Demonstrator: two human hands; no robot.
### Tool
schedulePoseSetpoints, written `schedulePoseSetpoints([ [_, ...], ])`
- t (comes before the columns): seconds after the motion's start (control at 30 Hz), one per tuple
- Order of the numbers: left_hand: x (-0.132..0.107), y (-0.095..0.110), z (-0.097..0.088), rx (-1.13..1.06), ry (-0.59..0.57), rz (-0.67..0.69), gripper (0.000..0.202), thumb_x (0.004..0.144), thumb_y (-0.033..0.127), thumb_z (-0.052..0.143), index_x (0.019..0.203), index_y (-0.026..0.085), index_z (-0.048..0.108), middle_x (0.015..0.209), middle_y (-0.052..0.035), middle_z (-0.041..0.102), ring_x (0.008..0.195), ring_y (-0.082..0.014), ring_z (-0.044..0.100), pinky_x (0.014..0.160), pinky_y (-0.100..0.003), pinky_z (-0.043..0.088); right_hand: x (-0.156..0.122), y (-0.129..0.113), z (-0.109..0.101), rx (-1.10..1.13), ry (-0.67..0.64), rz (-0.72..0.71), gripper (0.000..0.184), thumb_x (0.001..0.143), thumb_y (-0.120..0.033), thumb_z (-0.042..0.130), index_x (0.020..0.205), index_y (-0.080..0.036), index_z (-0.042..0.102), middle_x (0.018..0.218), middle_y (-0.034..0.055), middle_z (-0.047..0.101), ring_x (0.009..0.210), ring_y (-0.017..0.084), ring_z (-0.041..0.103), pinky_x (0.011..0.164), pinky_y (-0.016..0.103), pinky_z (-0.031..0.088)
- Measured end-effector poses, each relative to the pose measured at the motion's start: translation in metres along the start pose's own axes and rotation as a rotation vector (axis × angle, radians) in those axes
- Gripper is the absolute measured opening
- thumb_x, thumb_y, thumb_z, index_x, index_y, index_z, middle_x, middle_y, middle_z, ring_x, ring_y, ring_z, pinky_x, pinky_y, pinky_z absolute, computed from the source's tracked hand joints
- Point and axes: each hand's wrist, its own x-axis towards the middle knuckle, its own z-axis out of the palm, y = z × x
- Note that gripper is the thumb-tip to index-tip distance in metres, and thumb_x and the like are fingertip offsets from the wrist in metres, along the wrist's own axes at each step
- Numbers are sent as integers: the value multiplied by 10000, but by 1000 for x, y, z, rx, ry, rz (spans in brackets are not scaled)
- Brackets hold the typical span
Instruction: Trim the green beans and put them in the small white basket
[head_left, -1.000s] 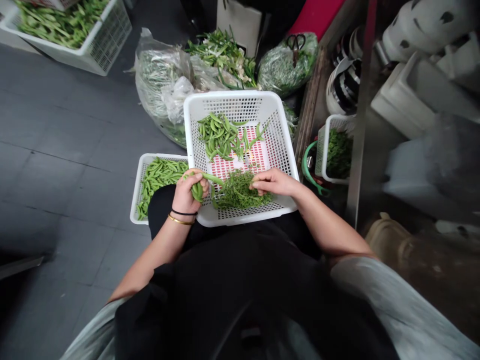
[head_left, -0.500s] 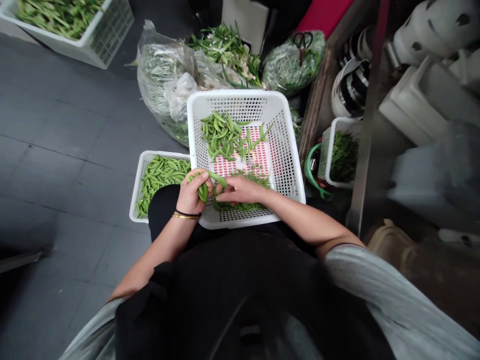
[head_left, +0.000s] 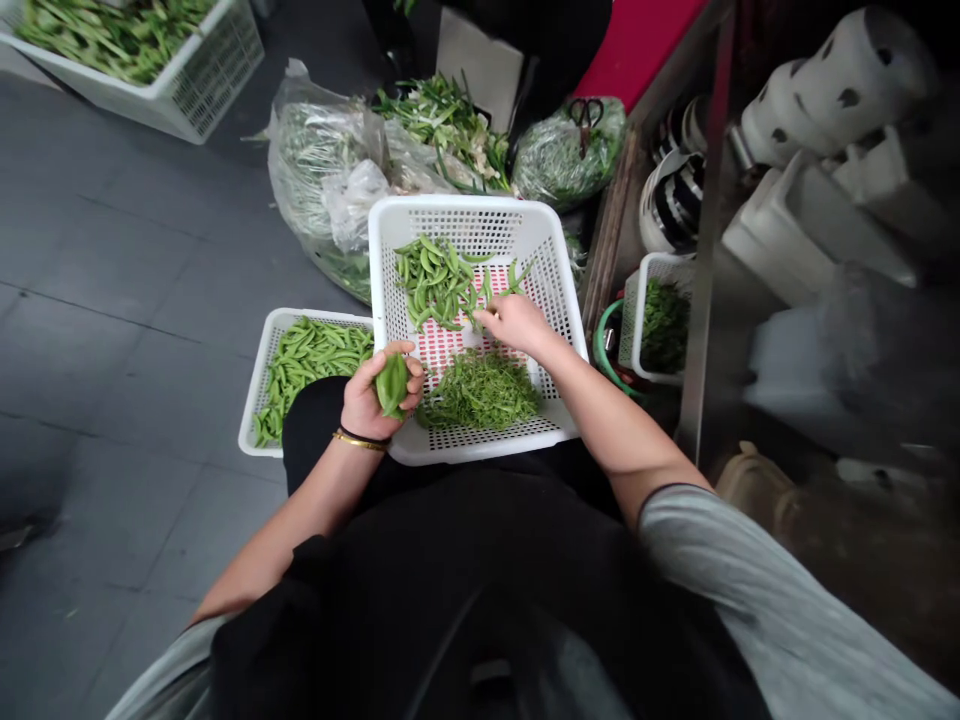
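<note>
A white perforated plastic basket point(head_left: 476, 203) rests on my lap. Inside it, green pea pods point(head_left: 435, 282) lie heaped toward the far left, and a pile of thin green trimmings point(head_left: 484, 390) sits at the near side. My left hand point(head_left: 379, 393), palm up over the basket's near left corner, is curled around several pea pods point(head_left: 392, 385). Over the middle of the basket, my right hand point(head_left: 516, 325) has its fingers pinched at the right edge of the pod heap, on the end of a pea pod; the fingers partly hide it.
At the left stands a smaller white basket point(head_left: 262, 330) full of pods. Beyond lie a plastic bag of greens point(head_left: 322, 150), loose green stalks point(head_left: 450, 130) and another bag point(head_left: 570, 165) with scissors point(head_left: 585, 118) on top. A metal shelf post point(head_left: 709, 250) rises at the right.
My right hand has moved away from my left hand, forward and right to the pod heap. My left hand has turned palm up, still around the pods. The trimmings pile is now uncovered.
</note>
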Motion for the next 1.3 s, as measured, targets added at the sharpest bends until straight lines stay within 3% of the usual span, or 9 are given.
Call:
schedulePoseSetpoints([
  [0.13, 1, -4, -2, 15, -54, -48, 297, 588, 307, 719, 828, 185, 593, 578, 23, 497, 454, -84, 431, 337, -167, 254, 64, -4, 28, -102, -24, 243, 540, 861, -520, 465, 1024, -44, 661, 1067, 229, 645, 1021, 292, 603, 829, 353, 448],
  [0.27, 3, -8, -5, 88, -72, -106, 228, 590, 240, 722, 752, 159, 584, 531, 26, 510, 418, -96, 463, 323, -179, 281, 74, 4, 33, -91, -31, 301, 399, 815, -344, 562, 1063, -45, 652, 1128, 225, 630, 1053, 285, 601, 846, 323, 447],
  [0.37, 6, -12, -6, 173, -12, -140, 248, 584, 225, 730, 783, 128, 620, 533, 10, 556, 408, -108, 495, 318, -187, 289, 42, 12, 21, 77, -5, 244, 293, 825, -324, 529, 881, -81, 682, 907, 170, 694, 888, 251, 655, 751, 305, 478],
  [0.5, 5, -20, -1, 267, 93, -110, 320, 585, 260, 759, 834, 88, 653, 610, -41, 641, 415, -108, 527, 315, -189, 298, -34, 0, 18, 691, -166, 77, 307, 852, -405, 475, 764, -139, 601, 493, -5, 562, 446, 120, 555, 474, 230, 445],
  [0.67, -12, -28, 9, 339, 33, 57, 268, 615, 268, 776, 773, 110, 627, 625, -31, 652, 429, -88, 541, 395, -184, 407, -104, -28, 31, 957, -406, -183, 352, 808, -486, 552, 728, -145, 578, 498, -44, 543, 424, 71, 522, 440, 177, 421],
  [0.8, -31, -26, 17, 441, -180, -26, 264, 620, 268, 780, 760, 107, 625, 576, -26, 632, 458, -107, 561, 434, -202, 450, -114, -31, 18, 947, -112, -280, 296, 825, -424, 569, 949, -157, 604, 648, -23, 605, 551, 91, 581, 515, 194, 452],
  [0.9, -41, -24, 22, 467, -300, -83, 286, 615, 278, 785, 773, 94, 633, 563, -32, 626, 467, -113, 563, 448, -208, 454, -115, -35, 5, 813, 99, -442, 205, 804, -341, 615, 913, -168, 629, 745, 5, 625, 653, 109, 580, 613, 228, 464],
  [1.03, -48, -23, 26, 436, -299, -58, 306, 609, 264, 790, 789, 117, 590, 552, -2, 604, 458, -102, 546, 461, -208, 445, -124, -43, 5, 555, 294, -611, 109, 830, -264, 591, 805, -171, 642, 744, 20, 603, 705, 120, 541, 671, 244, 429],
  [1.3, -58, -34, 41, 530, -222, 157, 350, 617, 219, 779, 854, 155, 530, 605, 35, 585, 513, -82, 541, 493, -180, 432, -138, -49, 14, 455, 359, -489, 111, 811, -223, 565, 723, -156, 561, 665, -3, 561, 587, 95, 479, 593, 218, 392],
])
